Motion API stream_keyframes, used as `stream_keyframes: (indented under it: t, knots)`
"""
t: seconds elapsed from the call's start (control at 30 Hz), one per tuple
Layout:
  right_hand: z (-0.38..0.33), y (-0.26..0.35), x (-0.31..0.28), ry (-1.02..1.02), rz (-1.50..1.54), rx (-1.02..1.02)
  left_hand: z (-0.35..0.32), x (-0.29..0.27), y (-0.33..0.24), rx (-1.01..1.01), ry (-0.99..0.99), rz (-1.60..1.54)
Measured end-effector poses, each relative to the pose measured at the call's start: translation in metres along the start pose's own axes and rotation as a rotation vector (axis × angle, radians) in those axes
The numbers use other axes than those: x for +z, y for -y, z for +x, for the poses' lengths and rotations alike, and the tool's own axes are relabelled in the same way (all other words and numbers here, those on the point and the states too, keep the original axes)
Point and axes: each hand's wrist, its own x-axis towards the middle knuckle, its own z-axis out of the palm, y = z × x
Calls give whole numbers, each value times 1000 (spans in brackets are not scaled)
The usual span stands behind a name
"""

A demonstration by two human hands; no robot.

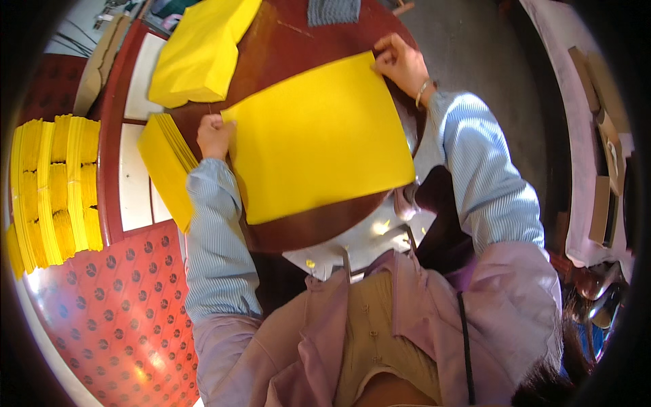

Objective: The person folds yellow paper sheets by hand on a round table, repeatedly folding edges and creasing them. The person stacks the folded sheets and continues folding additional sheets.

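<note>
A large rectangular yellow cloth sheet [319,136] is stretched out in front of me over the round dark-red table [291,34]. My left hand [215,137] pinches its far left corner. At the far right corner, the fingers of my right hand [401,66] are closed on the same sheet. The near edge hangs toward me, apart from any grip. Just left of my left hand lies a stack of folded yellow cloths [165,163], partly under my sleeve. Beyond it a thick yellow cloth pile [200,57] rests on the table's far left.
Several bundles of yellow folded cloth [57,190] stand at the left on a red patterned surface [122,312]. A grey folded cloth [333,11] lies at the table's far edge. Torn cardboard pieces [603,142] sit on a pale-covered surface at the far right.
</note>
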Motion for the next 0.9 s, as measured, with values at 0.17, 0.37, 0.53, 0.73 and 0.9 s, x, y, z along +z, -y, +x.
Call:
stream_keyframes:
  t: [0.17,0.37,0.53,0.73,0.9]
  knots:
    - [2,-8,5,-63,-54,-57,7,-2,3,-64,46,-40]
    - [3,1,2,-66,5,-95,1,-8,-15,-142,121,-134]
    - [1,-1,-1,-43,35,-98,1,-6,-14,-142,125,-204]
    - [1,-6,-2,-30,54,-133,3,-10,-19,-198,141,-166]
    - [3,-12,-1,-32,41,-166,2,-14,-29,-267,176,-172]
